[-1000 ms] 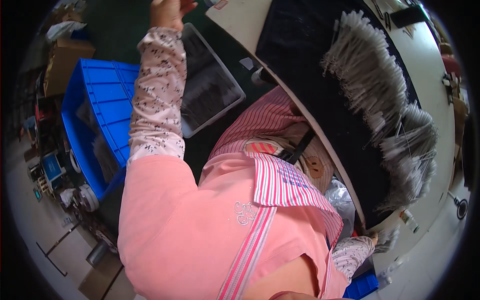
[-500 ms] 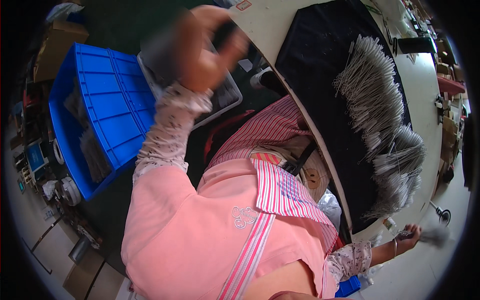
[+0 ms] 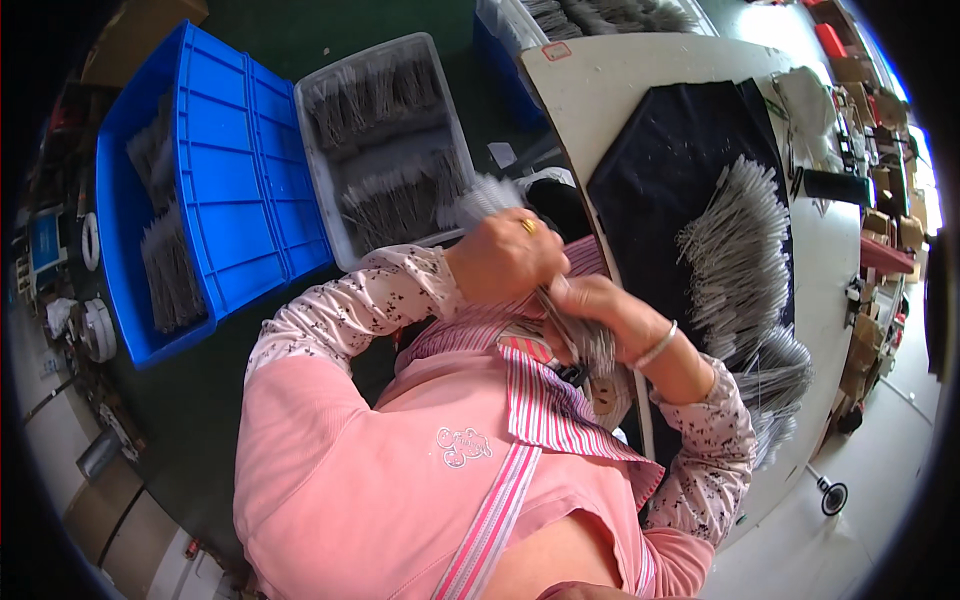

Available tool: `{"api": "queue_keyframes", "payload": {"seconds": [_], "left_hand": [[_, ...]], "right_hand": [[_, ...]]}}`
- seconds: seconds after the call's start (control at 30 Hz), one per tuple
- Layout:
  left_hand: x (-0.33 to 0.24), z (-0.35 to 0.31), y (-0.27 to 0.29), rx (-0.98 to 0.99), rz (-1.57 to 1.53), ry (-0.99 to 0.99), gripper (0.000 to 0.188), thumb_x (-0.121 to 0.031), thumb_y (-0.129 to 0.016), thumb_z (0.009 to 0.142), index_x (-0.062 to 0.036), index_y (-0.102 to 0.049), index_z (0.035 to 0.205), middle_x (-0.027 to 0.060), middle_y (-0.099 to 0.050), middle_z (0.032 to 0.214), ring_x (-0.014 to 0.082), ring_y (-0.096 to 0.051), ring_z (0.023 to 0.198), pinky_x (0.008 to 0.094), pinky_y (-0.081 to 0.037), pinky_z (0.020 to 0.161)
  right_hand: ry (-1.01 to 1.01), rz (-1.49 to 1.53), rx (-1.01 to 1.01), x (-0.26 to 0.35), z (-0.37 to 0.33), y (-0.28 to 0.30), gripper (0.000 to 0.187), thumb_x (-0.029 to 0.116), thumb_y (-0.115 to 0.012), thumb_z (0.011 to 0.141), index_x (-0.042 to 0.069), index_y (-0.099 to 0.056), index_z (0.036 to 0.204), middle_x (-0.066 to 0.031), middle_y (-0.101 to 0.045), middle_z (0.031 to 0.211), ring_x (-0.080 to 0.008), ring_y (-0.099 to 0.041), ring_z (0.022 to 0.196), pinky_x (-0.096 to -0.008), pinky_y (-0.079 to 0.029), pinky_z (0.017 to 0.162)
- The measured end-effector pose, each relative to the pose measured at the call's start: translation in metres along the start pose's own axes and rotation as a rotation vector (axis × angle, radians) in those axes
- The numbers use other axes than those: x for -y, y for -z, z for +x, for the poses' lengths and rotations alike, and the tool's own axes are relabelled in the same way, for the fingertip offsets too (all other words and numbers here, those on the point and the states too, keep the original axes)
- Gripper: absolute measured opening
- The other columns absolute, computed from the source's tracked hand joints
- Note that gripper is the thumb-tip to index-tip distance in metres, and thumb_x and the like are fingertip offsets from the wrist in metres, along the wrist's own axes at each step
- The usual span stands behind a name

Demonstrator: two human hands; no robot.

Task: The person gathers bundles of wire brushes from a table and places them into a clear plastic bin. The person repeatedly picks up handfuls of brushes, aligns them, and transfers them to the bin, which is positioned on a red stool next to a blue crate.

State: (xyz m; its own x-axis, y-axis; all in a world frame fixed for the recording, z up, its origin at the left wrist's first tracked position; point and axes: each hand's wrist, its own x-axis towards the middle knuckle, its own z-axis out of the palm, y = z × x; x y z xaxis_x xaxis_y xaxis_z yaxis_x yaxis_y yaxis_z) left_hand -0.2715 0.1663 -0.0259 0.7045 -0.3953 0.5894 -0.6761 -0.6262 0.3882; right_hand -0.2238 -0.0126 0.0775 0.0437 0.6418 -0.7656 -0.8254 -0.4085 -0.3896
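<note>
In front of my body my two hands meet on a bundle of thin twisted-wire brushes (image 3: 488, 200). My left hand (image 3: 508, 255) is closed around it, and the pale bristle ends stick out beyond the fingers. Close beside it, my right hand (image 3: 612, 310) is also closed on the bundle, with wire ends showing below the palm. Fingers hide the middle of the bundle. On the table to the right, a black cloth (image 3: 650, 180) bears a long pile of similar brushes (image 3: 740, 260), wire ends pointing left.
A grey-white tub (image 3: 345, 265) with rows of brushes stands left of the table. Further left, a blue crate (image 3: 240, 190) is tipped on its side, brushes inside. More brushes fill a white tray (image 3: 510, 25) at the top. The pale table (image 3: 590, 75) has a curved near edge.
My left hand has come down and right from over the tub. My right hand has come in from the far lower right with a brush bundle. Both now meet on the bundle.
</note>
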Motion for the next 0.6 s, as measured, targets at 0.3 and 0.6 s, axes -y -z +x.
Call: {"api": "queue_keyframes", "payload": {"seconds": [0.3,0.6], "left_hand": [[0.116,-0.137,-0.043,-0.430,-1.053,1.663,0.021,-0.012,-0.071,0.072,-0.0030,-0.058,0.085,0.0054,-0.059,0.070,0.0171,-0.060,0.062,0.0292,-0.049,0.058],[0.164,-0.294,-0.108,-0.191,-0.092,2.246,0.046,-0.021,-0.074,0.054,0.0068,-0.064,0.090,0.0220,-0.067,0.093,0.0290,-0.066,0.087,0.0344,-0.051,0.079]], "right_hand": [[1.658,-0.435,-0.645,0.060,-0.070,-0.046,0.012,0.013,-0.053,0.090,0.003,-0.059,0.093,0.0001,-0.054,0.068,-0.0088,-0.049,0.058,-0.0247,-0.039,0.057],[1.615,-0.281,0.206,0.081,-0.112,-0.081,0.007,0.010,-0.049,0.087,0.014,-0.054,0.089,0.0078,-0.046,0.057,-0.0053,-0.042,0.046,-0.0255,-0.031,0.052]]}}
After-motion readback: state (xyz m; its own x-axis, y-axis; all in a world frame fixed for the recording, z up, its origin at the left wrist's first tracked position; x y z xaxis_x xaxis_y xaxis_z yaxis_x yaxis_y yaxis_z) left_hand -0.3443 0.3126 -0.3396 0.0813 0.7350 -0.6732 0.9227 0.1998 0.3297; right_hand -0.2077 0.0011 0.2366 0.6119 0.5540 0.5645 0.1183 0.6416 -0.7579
